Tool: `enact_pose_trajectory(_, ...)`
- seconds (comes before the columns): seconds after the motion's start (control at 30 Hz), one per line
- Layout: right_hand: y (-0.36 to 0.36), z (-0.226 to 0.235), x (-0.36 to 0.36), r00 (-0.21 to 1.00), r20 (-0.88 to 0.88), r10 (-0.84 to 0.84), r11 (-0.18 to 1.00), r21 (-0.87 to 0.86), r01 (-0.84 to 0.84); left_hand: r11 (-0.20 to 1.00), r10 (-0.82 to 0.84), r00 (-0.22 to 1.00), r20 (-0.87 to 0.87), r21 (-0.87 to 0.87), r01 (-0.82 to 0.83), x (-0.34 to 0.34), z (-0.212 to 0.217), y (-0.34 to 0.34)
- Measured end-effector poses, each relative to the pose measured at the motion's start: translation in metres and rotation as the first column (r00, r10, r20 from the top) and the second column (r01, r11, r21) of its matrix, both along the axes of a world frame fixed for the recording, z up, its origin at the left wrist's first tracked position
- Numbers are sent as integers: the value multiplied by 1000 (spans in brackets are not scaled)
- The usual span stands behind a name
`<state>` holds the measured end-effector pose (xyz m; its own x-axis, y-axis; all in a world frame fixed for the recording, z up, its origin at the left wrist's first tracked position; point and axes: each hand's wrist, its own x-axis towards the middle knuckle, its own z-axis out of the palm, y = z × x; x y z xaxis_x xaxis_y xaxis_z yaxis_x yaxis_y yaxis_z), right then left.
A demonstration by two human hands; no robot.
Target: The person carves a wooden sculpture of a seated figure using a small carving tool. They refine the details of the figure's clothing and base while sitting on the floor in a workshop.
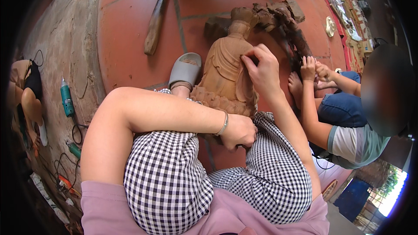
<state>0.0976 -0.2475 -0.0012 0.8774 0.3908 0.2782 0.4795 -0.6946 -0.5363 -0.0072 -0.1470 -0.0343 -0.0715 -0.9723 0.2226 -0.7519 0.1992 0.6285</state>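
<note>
A carved wooden statue [222,63] of a robed seated figure leans in front of my knees, its head pointing away from me. My right hand [264,67] is at its right shoulder, thumb and forefinger drawn together against the wood. Anything between those fingertips is too small to make out. Below the statue's base, my left hand [238,132] is curled closed between my knees, a bracelet at the wrist. Its fingers fold under, so whatever they may hold is hidden.
Dark gnarled wood [285,24] lies beyond the statue. A wooden mallet-like stick [157,21] rests on the red tiles. To the right another person's hands [315,68] work close by. A teal power tool [66,98] with a cord lies left.
</note>
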Motion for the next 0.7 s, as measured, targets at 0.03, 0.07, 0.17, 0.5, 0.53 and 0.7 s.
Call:
enact_pose_trajectory(0.03,4,3,1,999,-52,-1,1000,0,1,1000,5,1000,-2,12,-5,-1,-1,-2)
enact_pose_trajectory(0.07,5,5,0,997,-81,2,999,-37,-5,999,15,1000,0,32,-15,1,-1,1)
enact_pose_trajectory(0.17,-4,7,-11,989,-151,8,997,-69,-18,998,29,1000,3,53,-29,-4,0,4)
enact_pose_trajectory(0.5,-8,0,-6,993,-88,81,994,-71,-87,1000,25,1000,0,10,-25,-1,3,4)
enact_pose_trajectory(0.53,-10,0,-4,987,-140,74,996,-33,-79,999,28,1000,12,31,-29,1,3,6)
enact_pose_trajectory(0.7,16,-3,10,986,-15,164,983,-85,-164,996,6,1000,29,92,-9,0,6,2)
